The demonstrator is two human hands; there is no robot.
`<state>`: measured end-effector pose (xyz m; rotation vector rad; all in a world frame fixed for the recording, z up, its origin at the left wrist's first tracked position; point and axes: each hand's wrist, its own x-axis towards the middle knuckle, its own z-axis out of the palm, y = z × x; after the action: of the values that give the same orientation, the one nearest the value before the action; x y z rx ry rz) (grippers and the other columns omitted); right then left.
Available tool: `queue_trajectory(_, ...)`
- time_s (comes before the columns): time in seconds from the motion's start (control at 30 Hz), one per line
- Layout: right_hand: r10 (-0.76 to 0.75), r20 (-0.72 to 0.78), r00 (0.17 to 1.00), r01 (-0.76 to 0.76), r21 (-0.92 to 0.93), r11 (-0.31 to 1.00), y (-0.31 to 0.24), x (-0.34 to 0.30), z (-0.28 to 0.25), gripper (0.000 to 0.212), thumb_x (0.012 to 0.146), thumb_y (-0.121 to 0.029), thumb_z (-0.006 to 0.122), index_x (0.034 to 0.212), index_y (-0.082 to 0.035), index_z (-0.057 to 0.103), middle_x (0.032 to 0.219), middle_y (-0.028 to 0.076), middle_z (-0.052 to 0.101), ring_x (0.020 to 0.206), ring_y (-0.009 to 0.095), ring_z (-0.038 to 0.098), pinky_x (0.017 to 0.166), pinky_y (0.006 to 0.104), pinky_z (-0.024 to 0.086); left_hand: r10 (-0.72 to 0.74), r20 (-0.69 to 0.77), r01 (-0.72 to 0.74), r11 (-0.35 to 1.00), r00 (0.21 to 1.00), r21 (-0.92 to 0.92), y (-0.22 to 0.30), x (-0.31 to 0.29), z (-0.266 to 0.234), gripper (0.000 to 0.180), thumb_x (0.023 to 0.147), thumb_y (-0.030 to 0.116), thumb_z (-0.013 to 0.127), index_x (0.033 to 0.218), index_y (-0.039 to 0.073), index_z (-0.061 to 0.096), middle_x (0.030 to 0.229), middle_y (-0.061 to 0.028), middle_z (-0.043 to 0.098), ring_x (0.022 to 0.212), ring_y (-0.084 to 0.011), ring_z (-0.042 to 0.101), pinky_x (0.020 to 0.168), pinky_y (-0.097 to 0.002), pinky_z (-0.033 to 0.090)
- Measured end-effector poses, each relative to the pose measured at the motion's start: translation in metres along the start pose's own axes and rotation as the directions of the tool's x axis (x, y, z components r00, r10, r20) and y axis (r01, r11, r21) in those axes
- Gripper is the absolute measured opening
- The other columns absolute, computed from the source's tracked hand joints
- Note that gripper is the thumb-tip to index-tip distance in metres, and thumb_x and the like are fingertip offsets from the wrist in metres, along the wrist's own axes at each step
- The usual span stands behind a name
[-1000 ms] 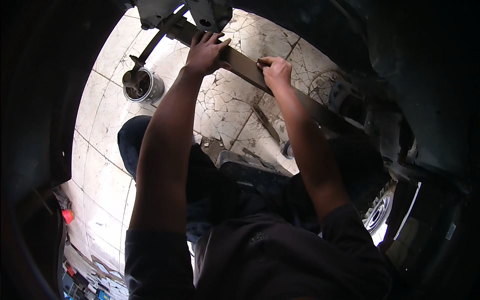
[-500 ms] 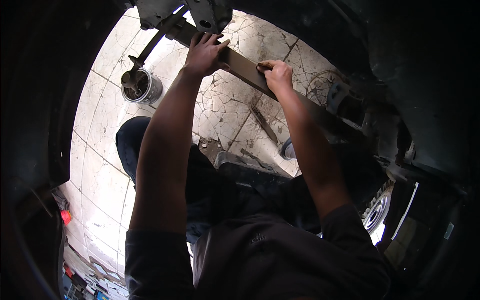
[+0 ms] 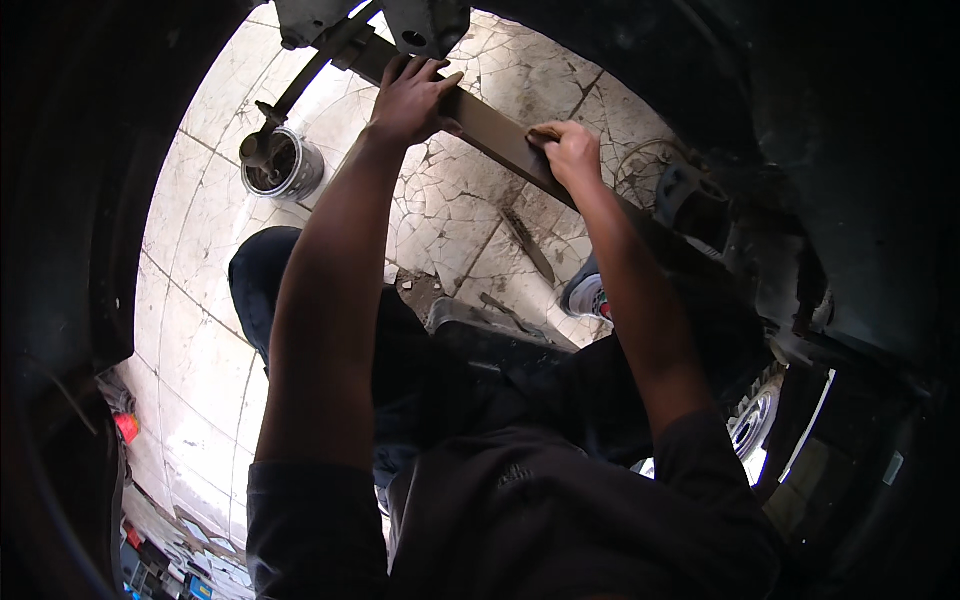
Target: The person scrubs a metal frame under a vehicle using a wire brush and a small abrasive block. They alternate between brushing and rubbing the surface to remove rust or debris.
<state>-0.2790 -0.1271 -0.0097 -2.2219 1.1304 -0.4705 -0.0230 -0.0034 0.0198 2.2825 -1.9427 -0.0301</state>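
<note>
Bar [image 3: 500, 135] (a long, flat brown metal strip) is seen running from 12 o'clock down toward 3 o'clock across the upper part of the view, above a cracked tiled floor [image 3: 450, 200]. Its upper end is met by a grey bracket [image 3: 425, 22] at 12 o'clock; its lower end is lost in shadow beside a dark part [image 3: 690, 205] at 2 o'clock.

The left hand [image 3: 410, 100] is laid on the bar near its upper end, fingers spread and draped over the top edge, the thumb pointing along the strip; the palm is pressed to the metal rather than clenched round it. The right hand [image 3: 568, 152] is closed on the bar further down, toward 1 o'clock, the fingers curled together over its edge. The two hands are kept near each other on the same strip, not touching.

A tin [image 3: 283, 165] with dark contents is set on the floor at 10 o'clock, with a thin rod [image 3: 310, 75] rising from it toward the bracket. A shoe [image 3: 590, 295] is visible by the right forearm, and a wheel [image 3: 755, 420] at 4 o'clock.
</note>
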Motion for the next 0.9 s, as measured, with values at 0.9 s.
queue_trajectory(0.9,-0.123,0.000,0.992,0.122,-0.092,0.988,0.000,0.001,0.000,0.016,0.085,-0.013,0.075,0.099,-0.013,0.083,0.098,0.016,0.075,0.095,0.034,0.071,0.088,0.0414,0.056,-0.003,-0.002,0.003,1.000,1.000,0.003,-0.004,-0.001,0.004,0.092,0.070,0.058,0.084,0.152,0.027,0.053,0.158,-0.0004,0.046,0.144,-0.0247,0.045,0.124,-0.0533,0.022)
